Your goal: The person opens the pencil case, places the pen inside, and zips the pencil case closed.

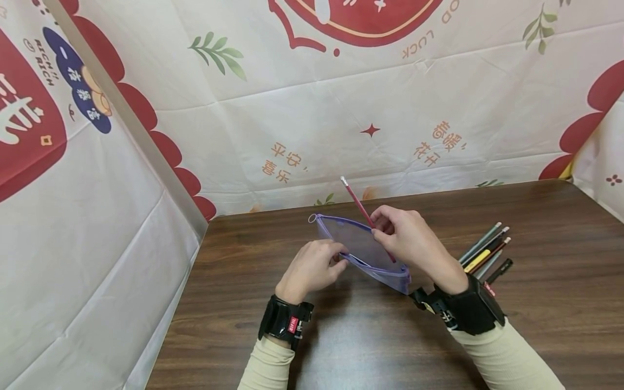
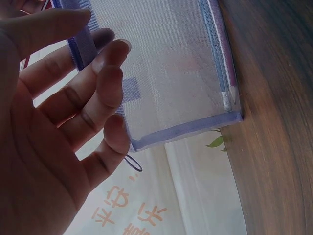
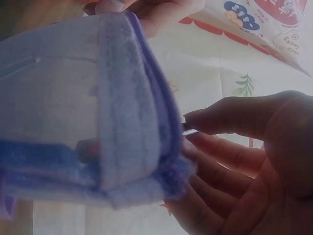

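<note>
A purple mesh zip pouch (image 1: 348, 235) stands with its mouth open in the head view. My left hand (image 1: 313, 266) pinches the near edge of that mouth between thumb and fingers. My right hand (image 1: 407, 235) pinches a red pencil (image 1: 357, 200) partway along its length. The pencil leans, with its silver-capped end up and its lower end inside the pouch's mouth. Through the mesh in the left wrist view, pencils (image 2: 226, 98) lie along one side of the pouch. In the right wrist view the pouch hides most of the pencil.
Several pencils and pens (image 1: 482, 252) lie bunched on the brown wooden table (image 1: 234, 303), partly hidden behind my right wrist. A printed white cloth (image 1: 302, 119) hangs behind the table, and another cloth panel (image 1: 97, 260) stands on the left.
</note>
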Demonstrator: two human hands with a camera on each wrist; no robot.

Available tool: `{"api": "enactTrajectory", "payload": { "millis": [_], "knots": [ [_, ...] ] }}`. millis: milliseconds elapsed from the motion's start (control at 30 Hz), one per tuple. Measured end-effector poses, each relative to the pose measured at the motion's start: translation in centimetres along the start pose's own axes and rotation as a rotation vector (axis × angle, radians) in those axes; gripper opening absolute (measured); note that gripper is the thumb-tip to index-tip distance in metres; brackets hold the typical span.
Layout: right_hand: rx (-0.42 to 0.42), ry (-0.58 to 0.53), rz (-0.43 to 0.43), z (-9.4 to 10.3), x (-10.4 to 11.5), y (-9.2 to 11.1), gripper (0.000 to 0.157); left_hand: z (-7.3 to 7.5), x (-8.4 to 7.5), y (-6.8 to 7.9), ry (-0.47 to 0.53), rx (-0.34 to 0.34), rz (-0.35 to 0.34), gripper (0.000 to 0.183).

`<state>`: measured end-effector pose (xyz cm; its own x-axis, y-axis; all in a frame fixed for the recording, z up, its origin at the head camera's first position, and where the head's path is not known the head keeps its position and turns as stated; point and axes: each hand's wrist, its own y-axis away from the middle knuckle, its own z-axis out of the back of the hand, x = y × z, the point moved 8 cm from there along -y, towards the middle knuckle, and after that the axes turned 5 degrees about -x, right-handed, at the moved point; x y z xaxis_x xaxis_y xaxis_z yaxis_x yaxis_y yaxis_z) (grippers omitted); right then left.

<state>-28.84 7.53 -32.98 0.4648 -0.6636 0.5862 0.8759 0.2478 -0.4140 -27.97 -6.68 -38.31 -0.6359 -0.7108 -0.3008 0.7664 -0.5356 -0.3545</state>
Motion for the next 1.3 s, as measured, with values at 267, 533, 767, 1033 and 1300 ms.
{"api": "enactTrajectory", "payload": {
  "millis": [267,533,767,1033,1300],
  "knots": [
    [0.019,0.007,-0.017,-0.34,-0.31,-0.01,0.014,-0.02,0.03,0.00,0.003,-0.003,-0.001,0.017],
    [0.039,0.027,-0.021,-0.46,-0.38,0.01,0.014,-0.04,-0.01,-0.04,0.003,-0.003,-0.004,0.016],
    [0.062,0.046,-0.043,-0.57,-0.48,0.11,0.015,-0.05,0.03,-0.04,0.001,-0.004,-0.003,0.016],
    [0.078,0.093,-0.043,-0.70,-0.48,0.14,0.013,-0.08,0.09,-0.12,-0.002,0.000,0.000,0.019],
    [0.096,0.124,-0.045,-0.98,-0.71,0.11,0.013,-0.14,0.11,-0.11,0.002,0.005,0.005,0.018]
  ]
}}
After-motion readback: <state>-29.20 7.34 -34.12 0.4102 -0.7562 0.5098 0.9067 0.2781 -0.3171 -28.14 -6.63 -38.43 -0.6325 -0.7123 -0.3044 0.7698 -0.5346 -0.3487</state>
